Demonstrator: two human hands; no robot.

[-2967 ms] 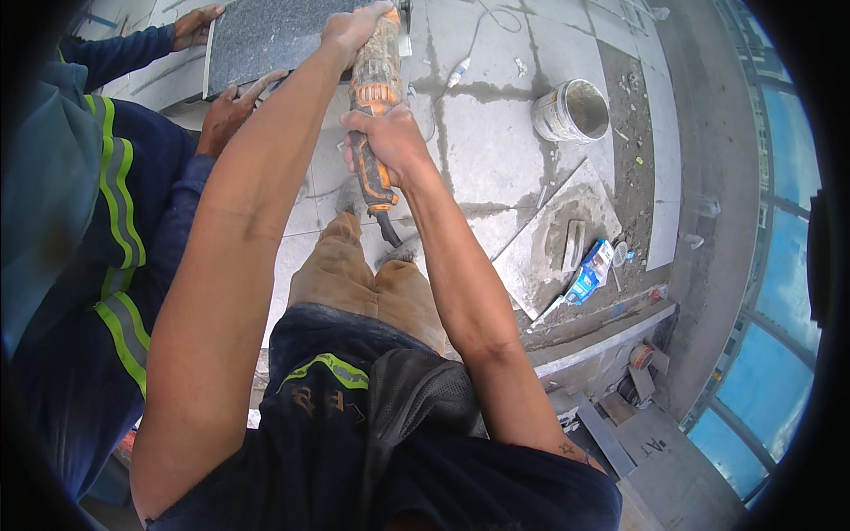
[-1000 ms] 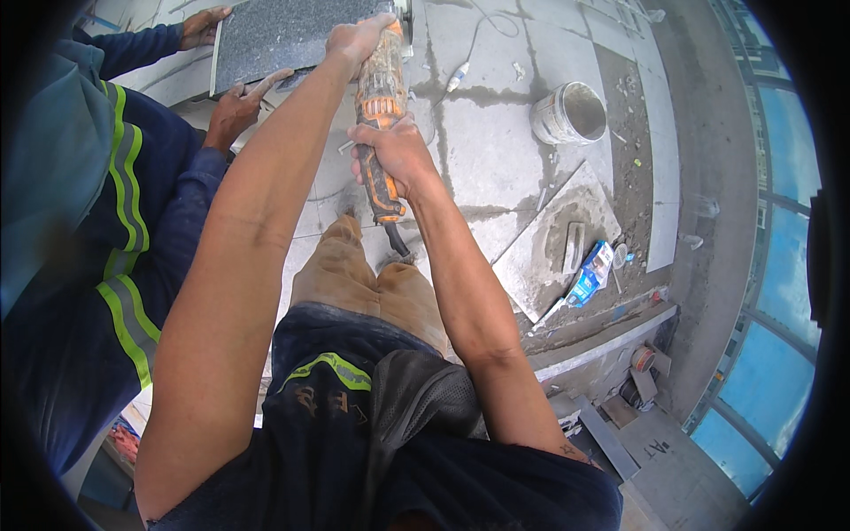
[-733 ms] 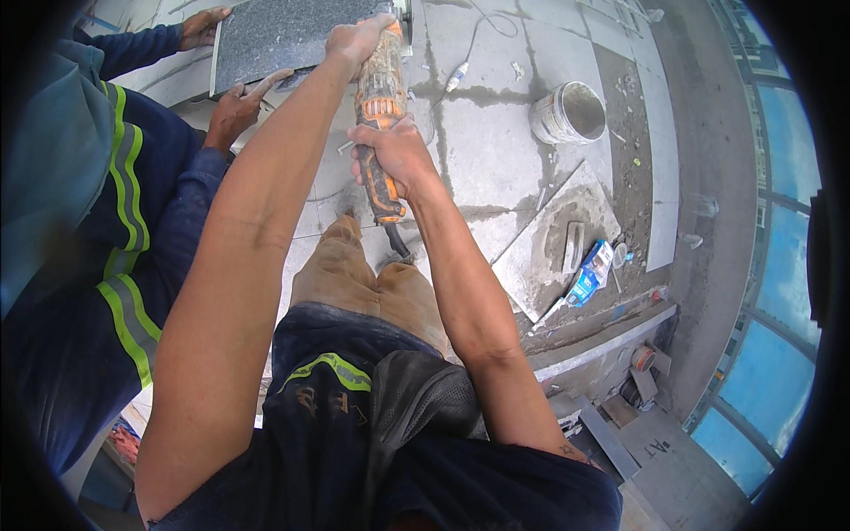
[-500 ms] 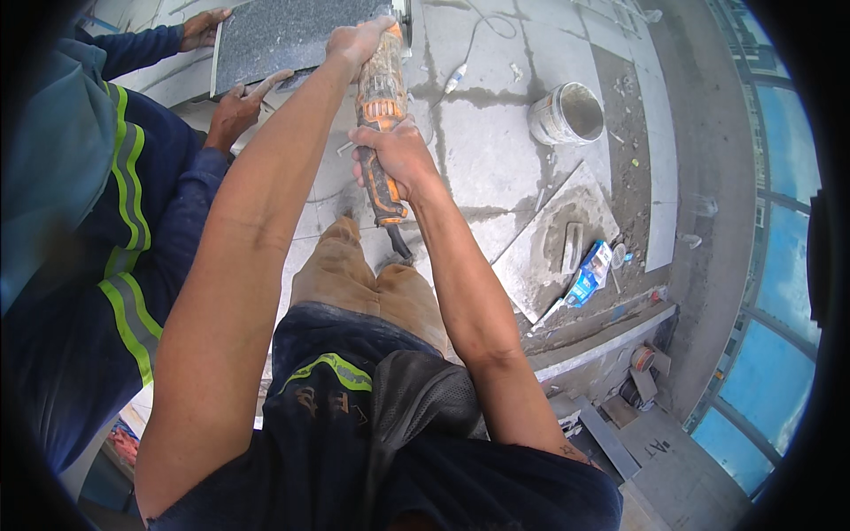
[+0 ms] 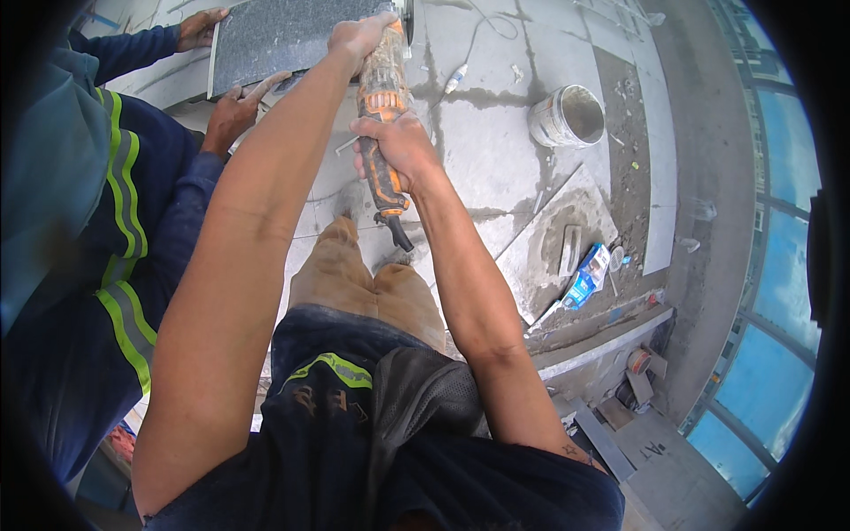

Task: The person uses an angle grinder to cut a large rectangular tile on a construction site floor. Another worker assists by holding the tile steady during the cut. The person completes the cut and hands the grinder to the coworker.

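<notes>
Both my hands grip a dusty orange and black angle grinder. Near its head, at the top, my left hand is closed over the front of the body. My right hand wraps the rear handle, and a black cord leaves its lower end. The grinder's disc end lies at the right edge of a dark grey speckled stone slab; it shows only in part. On the left, a co-worker's one hand holds the slab's far left edge, and their other hand is at its near edge.
The co-worker in dark clothing with reflective bands stands close at my left. A white bucket stands on the tiled floor at right. Nearer lie a mortar-smeared tile, a trowel and a blue-white packet. A cable connector lies ahead.
My hands keep their hold and the grinder stays at the slab's right edge. The grinder's rear end has shifted slightly to the right. The co-worker's hands stay on the slab.
</notes>
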